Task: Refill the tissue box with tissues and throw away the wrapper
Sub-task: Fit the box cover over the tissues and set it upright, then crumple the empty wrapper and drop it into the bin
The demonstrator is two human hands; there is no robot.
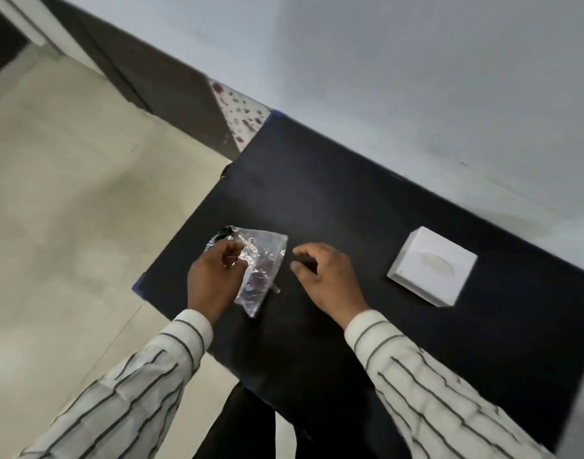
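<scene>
While the clear, crinkled wrapper point(259, 266) lies flat on the black desk point(333, 200), close to the desk's left edge, the left hand point(214, 279) rests on its left side with the fingers curled down onto the plastic; whether that grip is clamped on the film or only pressing it cannot be told. One corner of the wrapper points toward the near edge, another toward the wall. Motion blur softens its printing, which cannot be read.

Just to the right of the wrapper, the right hand point(327, 279) hovers low over the desk, its grip apart with thumb and fingers loosely spread and nothing in it. A narrow strip of bare desk separates this hand from the wrapper.

Farther right, well apart from both hands, the white tissue box point(433, 266) sits square on the desk with its oval opening facing up, near the far edge along the pale wall point(416, 77). Bare black surface lies between the right hand and the box, and more beyond the wrapper toward the far left corner.

Striped sleeves point(449, 392) cover both forearms. Left of the desk's edge, beige floor point(52, 210) lies open.
</scene>
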